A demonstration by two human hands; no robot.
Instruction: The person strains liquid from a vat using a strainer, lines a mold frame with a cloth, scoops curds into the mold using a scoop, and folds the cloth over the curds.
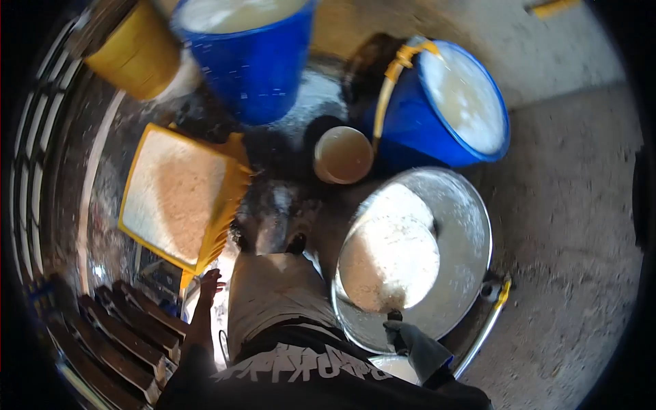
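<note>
My left hand (pixel 210 283) is bare and hangs beside the lower corner of a yellow crate (pixel 220 208), its fingers apart and holding nothing. The crate has pale, grainy material (pixel 179 195) inside. A dark glove covers my right hand (pixel 410 343), which is closed at the near edge of a round, shallow vessel (pixel 393 263) with white contents, partly in bright sunlight. This vessel is inside a large metal basin (pixel 461 266); whether it touches the basin's bottom cannot be made out.
Two blue tubs (pixel 256 72) (pixel 410 130) with whitish contents stand beyond, and a small round container (pixel 343 155) sits between them and me. A yellow bucket (pixel 140 55) is at the upper left, dark slats (pixel 123 335) at the lower left, and a yellow-ended pole (pixel 484 331) at the right.
</note>
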